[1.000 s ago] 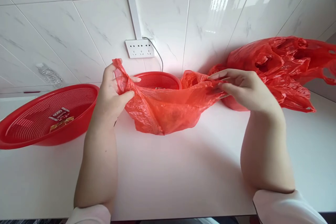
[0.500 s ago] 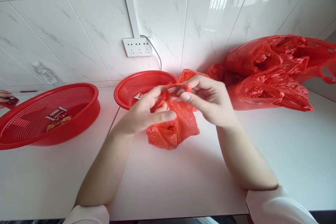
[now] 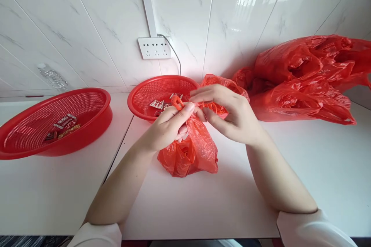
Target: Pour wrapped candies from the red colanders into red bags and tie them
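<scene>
A small red plastic bag rests on the white table in front of me, its top bunched up. My left hand is closed on the gathered neck, thumb pressed on top, and a twisted handle loop sticks up above the thumb. Close against the same neck is my right hand, its fingers stretched out and slightly blurred, the thumb apart below them. Whether the right fingertips touch the plastic is hard to make out. What the bag contains is hidden.
Behind my hands stands a red perforated basket with small printed packets. Another red basket at left holds several packets. Large red bags are heaped at right, a smaller red bag beside them. A socket panel is on the tiled wall.
My left thumb has come down onto the bag's neck and a handle loop now stands up. My right fingers have straightened. Another person's hand at far left has gone, leaving a dark packet in that basket.
</scene>
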Available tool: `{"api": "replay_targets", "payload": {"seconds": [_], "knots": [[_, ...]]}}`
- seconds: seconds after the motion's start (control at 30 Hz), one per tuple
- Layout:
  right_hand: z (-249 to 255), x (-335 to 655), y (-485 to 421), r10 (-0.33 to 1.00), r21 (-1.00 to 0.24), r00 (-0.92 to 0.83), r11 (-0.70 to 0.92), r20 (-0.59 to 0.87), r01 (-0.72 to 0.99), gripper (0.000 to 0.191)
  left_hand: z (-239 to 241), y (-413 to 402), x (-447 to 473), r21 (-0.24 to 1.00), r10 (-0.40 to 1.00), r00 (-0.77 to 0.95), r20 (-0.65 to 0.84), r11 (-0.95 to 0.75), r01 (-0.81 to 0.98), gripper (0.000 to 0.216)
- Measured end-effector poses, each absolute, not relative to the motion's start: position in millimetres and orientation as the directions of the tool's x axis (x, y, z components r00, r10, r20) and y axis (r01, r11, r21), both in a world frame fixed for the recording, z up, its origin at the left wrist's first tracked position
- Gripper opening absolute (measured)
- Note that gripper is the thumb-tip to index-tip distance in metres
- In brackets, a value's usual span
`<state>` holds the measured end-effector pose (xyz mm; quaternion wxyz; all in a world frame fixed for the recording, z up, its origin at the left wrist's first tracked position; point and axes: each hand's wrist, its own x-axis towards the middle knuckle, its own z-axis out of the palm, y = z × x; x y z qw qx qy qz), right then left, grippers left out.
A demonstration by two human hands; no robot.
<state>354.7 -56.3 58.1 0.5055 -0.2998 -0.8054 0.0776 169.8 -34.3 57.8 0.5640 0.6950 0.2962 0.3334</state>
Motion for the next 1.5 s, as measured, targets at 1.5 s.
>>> {"api": "replay_targets", "payload": {"seconds": [1.5], "knots": [[45,374,-40,0.735,-0.621,-0.179,0.657,0.654,0.428,0.018,55,-12,158,0.322,0.444,0.541,0.715,-0.895,0.309,0.026]]}}
